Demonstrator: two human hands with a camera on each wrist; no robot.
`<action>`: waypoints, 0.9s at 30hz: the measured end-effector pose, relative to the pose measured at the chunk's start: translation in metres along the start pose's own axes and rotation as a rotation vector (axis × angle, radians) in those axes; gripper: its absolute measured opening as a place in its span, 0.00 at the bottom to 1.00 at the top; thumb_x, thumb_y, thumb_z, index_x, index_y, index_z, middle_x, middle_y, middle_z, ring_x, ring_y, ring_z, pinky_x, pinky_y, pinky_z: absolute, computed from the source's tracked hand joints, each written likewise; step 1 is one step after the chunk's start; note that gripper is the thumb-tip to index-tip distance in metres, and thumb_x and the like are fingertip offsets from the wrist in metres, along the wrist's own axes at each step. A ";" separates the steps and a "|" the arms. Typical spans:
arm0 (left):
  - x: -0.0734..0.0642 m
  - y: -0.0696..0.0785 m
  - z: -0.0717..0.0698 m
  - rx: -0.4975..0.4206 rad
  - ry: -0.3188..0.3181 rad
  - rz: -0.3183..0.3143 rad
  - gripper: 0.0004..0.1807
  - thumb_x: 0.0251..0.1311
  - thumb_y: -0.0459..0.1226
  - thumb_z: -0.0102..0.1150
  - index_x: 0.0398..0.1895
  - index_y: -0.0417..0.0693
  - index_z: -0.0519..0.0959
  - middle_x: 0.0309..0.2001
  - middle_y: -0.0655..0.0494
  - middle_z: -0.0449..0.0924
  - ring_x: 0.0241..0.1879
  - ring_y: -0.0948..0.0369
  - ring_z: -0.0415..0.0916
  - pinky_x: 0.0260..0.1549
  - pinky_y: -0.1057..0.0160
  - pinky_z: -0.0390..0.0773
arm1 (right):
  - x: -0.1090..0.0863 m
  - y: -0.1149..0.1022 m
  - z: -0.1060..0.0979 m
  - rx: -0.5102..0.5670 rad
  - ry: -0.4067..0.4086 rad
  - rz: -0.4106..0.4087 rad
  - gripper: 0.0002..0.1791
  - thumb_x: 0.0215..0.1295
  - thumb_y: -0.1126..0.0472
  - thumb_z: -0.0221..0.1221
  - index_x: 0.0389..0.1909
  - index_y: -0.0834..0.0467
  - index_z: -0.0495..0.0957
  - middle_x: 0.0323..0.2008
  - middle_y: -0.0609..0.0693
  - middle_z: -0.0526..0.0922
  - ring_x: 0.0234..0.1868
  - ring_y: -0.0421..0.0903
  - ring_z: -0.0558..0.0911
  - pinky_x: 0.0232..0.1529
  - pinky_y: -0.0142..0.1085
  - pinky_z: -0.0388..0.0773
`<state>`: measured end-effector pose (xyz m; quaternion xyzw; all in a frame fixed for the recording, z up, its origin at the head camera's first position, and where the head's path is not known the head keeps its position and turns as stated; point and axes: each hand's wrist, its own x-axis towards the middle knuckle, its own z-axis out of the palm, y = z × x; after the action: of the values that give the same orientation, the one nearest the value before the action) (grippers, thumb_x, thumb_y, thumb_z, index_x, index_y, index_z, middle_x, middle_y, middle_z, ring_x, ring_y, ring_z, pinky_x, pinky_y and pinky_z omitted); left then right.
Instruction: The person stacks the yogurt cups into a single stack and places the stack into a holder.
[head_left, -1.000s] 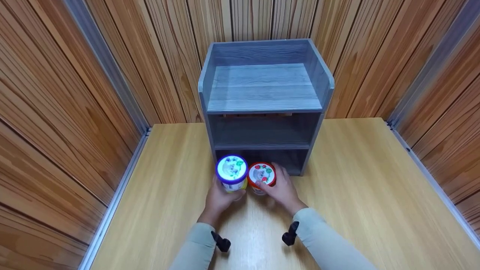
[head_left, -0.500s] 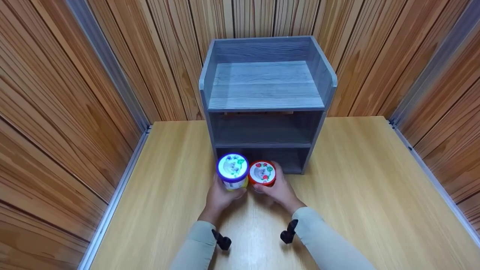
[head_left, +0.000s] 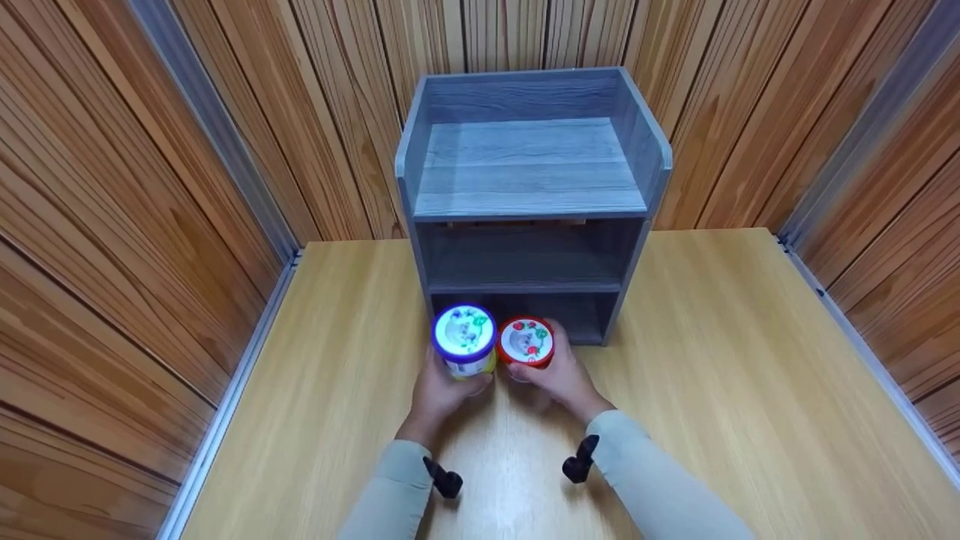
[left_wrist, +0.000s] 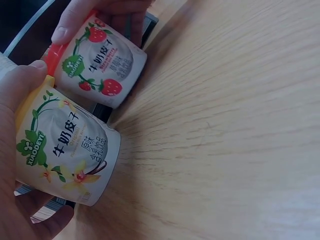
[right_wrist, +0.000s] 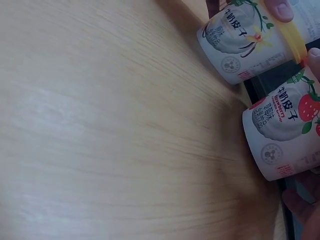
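1. Big moment for the left hand (head_left: 442,390): it's gripping a stack, purple-lidded cup (head_left: 465,334) perched on yellow-lidded cup (left_wrist: 75,150). If those fingers grip only the lower one, a tilt or quick jerk could send the upper one sliding off.
2. Watch the neighbours! The red-lidded cup (head_left: 526,341) sits right beside that stack, so close I can't call contact; a sideways nudge from either hand could knock the stack crooked.
3. Trouble ahead, too: the grey shelf (head_left: 532,169) stands just beyond, and a careless push forward could clip the edge of its middle board.
4. Now the holds. Left fingers curl round the yellow-lidded cup, thumb by its lid on the near side; the purple-lidded cup rises above them.
5. Over to the right hand (head_left: 559,379): fingers closed around the red-lidded cup, thumb near its rim, cup between thumb and fingers.
6. Both low over the desk (head_left: 712,375); whether the bases touch it, I can't tell.
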<state>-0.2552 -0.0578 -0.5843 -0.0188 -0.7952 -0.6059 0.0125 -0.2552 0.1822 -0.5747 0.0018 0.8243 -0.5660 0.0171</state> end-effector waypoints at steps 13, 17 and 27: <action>-0.001 0.001 0.000 0.002 0.005 0.023 0.62 0.37 0.50 0.85 0.77 0.61 0.55 0.70 0.55 0.67 0.70 0.51 0.65 0.70 0.44 0.63 | -0.003 -0.021 -0.014 -0.073 0.023 -0.071 0.64 0.40 0.31 0.76 0.76 0.46 0.51 0.67 0.49 0.68 0.66 0.51 0.70 0.62 0.51 0.76; 0.000 0.002 0.001 0.000 0.008 -0.013 0.63 0.37 0.50 0.85 0.77 0.64 0.54 0.70 0.57 0.67 0.71 0.52 0.64 0.69 0.43 0.63 | -0.003 -0.028 -0.018 -0.106 0.022 -0.065 0.65 0.40 0.29 0.74 0.76 0.46 0.50 0.67 0.50 0.67 0.66 0.52 0.70 0.61 0.51 0.77; 0.000 0.004 0.001 -0.014 -0.007 -0.023 0.62 0.38 0.47 0.84 0.77 0.69 0.53 0.70 0.61 0.65 0.72 0.53 0.62 0.69 0.42 0.63 | -0.004 -0.037 -0.026 -0.113 0.018 -0.069 0.66 0.40 0.28 0.74 0.76 0.46 0.50 0.67 0.50 0.67 0.66 0.53 0.69 0.59 0.51 0.79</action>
<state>-0.2545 -0.0554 -0.5805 -0.0118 -0.7913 -0.6113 0.0023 -0.2532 0.1928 -0.5304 -0.0223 0.8546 -0.5187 -0.0097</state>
